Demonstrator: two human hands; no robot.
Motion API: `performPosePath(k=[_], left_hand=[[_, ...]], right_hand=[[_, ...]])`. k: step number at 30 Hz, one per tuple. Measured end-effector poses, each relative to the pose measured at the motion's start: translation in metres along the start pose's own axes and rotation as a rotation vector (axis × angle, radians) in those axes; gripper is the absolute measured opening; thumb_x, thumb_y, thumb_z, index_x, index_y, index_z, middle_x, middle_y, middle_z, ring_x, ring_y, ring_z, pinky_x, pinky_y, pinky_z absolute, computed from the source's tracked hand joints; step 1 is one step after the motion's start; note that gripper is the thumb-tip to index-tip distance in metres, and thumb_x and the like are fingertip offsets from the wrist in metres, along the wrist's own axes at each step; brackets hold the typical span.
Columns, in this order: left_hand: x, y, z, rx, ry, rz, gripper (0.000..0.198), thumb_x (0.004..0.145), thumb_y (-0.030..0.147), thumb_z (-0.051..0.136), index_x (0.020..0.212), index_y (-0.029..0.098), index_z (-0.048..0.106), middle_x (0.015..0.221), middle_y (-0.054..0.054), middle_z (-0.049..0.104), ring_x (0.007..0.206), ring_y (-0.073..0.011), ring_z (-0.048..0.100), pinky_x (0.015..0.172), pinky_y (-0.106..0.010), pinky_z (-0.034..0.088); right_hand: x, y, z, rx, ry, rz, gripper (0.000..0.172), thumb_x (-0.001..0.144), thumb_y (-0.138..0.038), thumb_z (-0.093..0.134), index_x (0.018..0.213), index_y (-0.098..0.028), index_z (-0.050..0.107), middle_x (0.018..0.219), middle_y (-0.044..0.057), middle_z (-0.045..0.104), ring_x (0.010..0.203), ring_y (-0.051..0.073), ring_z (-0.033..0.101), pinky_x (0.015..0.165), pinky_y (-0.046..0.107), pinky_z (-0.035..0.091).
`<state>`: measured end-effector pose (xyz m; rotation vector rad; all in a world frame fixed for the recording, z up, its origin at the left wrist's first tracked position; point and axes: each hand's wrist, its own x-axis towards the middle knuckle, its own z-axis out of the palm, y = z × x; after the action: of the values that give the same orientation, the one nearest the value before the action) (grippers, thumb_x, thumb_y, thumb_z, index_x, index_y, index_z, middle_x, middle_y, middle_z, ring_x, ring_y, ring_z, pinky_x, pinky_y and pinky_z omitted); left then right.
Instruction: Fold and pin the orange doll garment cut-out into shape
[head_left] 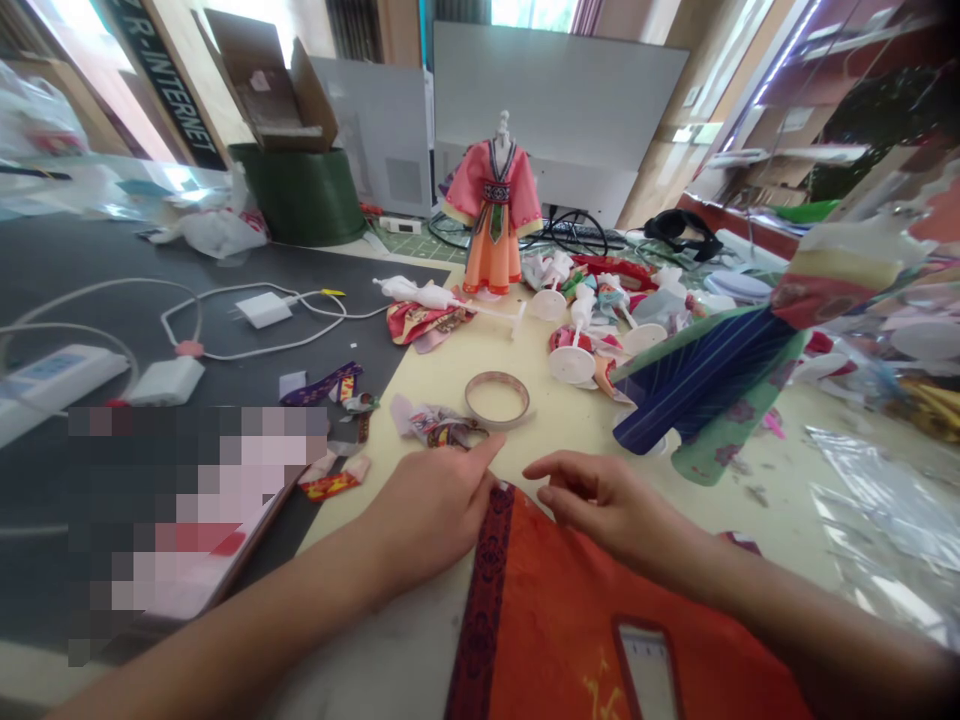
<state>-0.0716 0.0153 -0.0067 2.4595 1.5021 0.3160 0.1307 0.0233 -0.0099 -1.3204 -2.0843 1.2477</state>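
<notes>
An orange cloth (577,610) with dark trim lies beneath two open, empty hands, the left hand (427,510) pointing just beside fabric scraps (442,425) and the right hand (607,500) curled above the cloth's edge. A careless sweep could scatter the scraps or snag the trim. Beyond, a doll dress (491,215) stands on a cream mat (555,420) before white panels (559,110).

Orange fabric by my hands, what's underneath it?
The orange fabric lies on the pale tabletop, its dark red border running between the left hand and right hand. What is beneath it cannot be seen: the cloth covers it.
</notes>
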Motion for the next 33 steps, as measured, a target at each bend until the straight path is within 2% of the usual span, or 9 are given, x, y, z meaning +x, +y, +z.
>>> performPosePath(k=[2,4,7,10,21,28,33], left_hand=[[0.000,-0.001,0.000,-0.028,-0.004,-0.002,0.040,0.088,0.021,0.037,0.126,0.019,0.048,0.098,-0.011,0.070,0.085,-0.0288,0.067,0.068,-0.038,0.050],[0.001,-0.002,0.000,-0.049,-0.004,-0.005,0.040,0.088,0.022,0.038,0.126,0.019,0.048,0.103,-0.011,0.069,0.088,-0.0290,0.066,0.071,-0.039,0.050],[0.002,-0.004,0.001,-0.085,0.000,-0.014,0.040,0.088,0.023,0.038,0.127,0.019,0.048,0.107,-0.011,0.067,0.092,-0.0287,0.065,0.075,-0.040,0.051],[0.003,-0.006,0.002,-0.120,0.003,-0.021,0.040,0.088,0.023,0.039,0.127,0.019,0.048,0.110,-0.011,0.066,0.095,-0.0284,0.065,0.078,-0.040,0.050],[0.004,-0.008,0.001,-0.227,0.022,-0.009,0.037,0.086,0.018,0.040,0.120,0.020,0.053,0.110,-0.009,0.066,0.096,-0.0247,0.064,0.079,-0.035,0.049],[0.004,-0.009,0.000,-0.248,0.027,0.006,0.035,0.086,0.017,0.040,0.118,0.019,0.054,0.107,-0.009,0.067,0.094,-0.0238,0.064,0.078,-0.034,0.049],[0.004,-0.009,0.001,-0.273,0.066,0.015,0.037,0.085,0.016,0.041,0.119,0.019,0.054,0.102,-0.008,0.068,0.093,-0.0220,0.064,0.081,-0.033,0.048]], right_hand=[[-0.001,0.006,0.008,-0.350,0.116,-0.226,0.020,0.087,-0.022,0.045,0.098,-0.016,0.061,0.081,0.006,0.060,0.072,0.016,0.054,0.063,0.028,0.039],[-0.001,0.009,0.013,-0.612,0.154,-0.403,0.020,0.088,-0.015,0.042,0.094,-0.015,0.061,0.082,0.007,0.059,0.074,0.018,0.052,0.065,0.030,0.038],[0.004,0.010,0.015,-0.861,0.117,-0.553,0.020,0.088,-0.010,0.040,0.086,-0.014,0.059,0.079,0.007,0.055,0.071,0.019,0.046,0.065,0.032,0.036],[0.011,0.011,0.015,-0.984,0.086,-0.653,0.018,0.090,-0.012,0.040,0.085,-0.014,0.057,0.079,0.007,0.054,0.070,0.018,0.043,0.067,0.032,0.036],[0.027,0.006,0.010,-1.041,0.105,-0.820,0.035,0.096,-0.016,0.029,0.081,-0.012,0.060,0.076,0.008,0.054,0.068,0.018,0.041,0.064,0.032,0.035],[0.032,0.006,0.010,-1.023,0.049,-0.835,0.036,0.095,-0.012,0.028,0.080,-0.013,0.060,0.075,0.009,0.053,0.070,0.019,0.042,0.068,0.033,0.037],[0.038,0.010,0.009,-0.991,0.035,-0.804,0.029,0.091,-0.010,0.035,0.073,-0.013,0.057,0.072,0.007,0.051,0.070,0.018,0.043,0.071,0.032,0.037]])
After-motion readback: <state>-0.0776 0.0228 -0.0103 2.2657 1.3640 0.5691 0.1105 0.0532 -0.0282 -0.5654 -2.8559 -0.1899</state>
